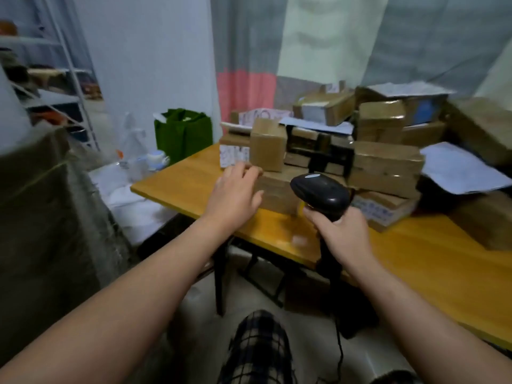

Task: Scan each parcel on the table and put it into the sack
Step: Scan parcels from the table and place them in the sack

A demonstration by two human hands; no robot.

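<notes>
The whole scene is smeared by motion blur, so no print on any label can be read: the white label with bluish marks on the low parcel [379, 210] at the right front and the patterned label [232, 156] at the left end of the pile are only smudges. The pile of brown parcels [385, 164] on the wooden table [415, 261] hides its own back rows, and the right edge cuts it off. The left hand [235, 189] reaches to the front parcel [277, 194], fingers curled over its top left edge and thumb against its near side. The right hand [343, 234] is wrapped round the handle of the black scanner [318, 189], which covers that parcel's right end. The sack [41, 217] stands at the left, off the table, its top and left side out of view.
</notes>
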